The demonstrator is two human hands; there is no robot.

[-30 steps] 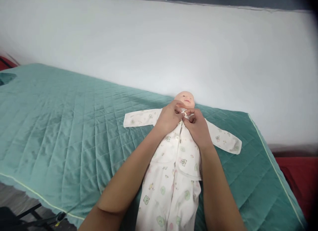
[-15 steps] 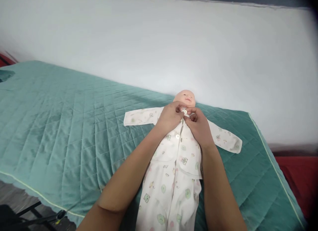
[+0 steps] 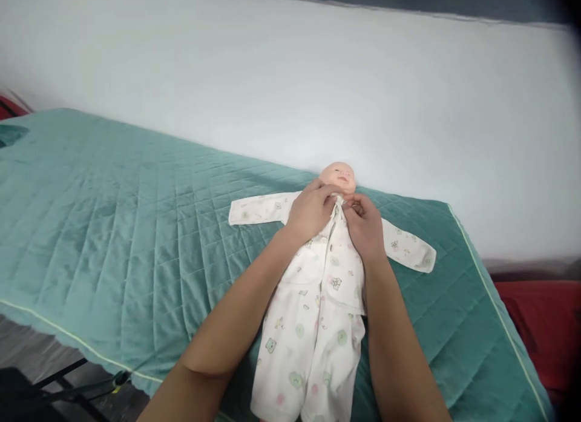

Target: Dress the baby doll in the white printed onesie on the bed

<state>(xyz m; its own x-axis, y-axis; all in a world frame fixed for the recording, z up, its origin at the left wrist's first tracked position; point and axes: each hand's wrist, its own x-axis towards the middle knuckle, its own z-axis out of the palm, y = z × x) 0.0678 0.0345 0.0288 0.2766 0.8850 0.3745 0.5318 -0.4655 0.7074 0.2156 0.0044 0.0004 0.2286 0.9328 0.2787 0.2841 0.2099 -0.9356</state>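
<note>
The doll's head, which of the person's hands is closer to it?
Left. The left hand reaches the collar just below the doll's head; the right hand sits slightly lower on the chest.

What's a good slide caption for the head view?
Both hands pinch the collar of a doll's printed sleepsuit on a teal quilt.

One doll (image 3: 338,175), one printed baby suit (image 3: 313,325), one green quilted mattress (image 3: 113,228), two hands (image 3: 338,219)

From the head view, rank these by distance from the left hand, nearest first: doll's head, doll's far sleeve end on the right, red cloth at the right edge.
From the left hand:
1. Doll's head, just beyond the fingers.
2. Sleeve end, to the right on the quilt.
3. Red cloth, off the quilt at far right.
</note>
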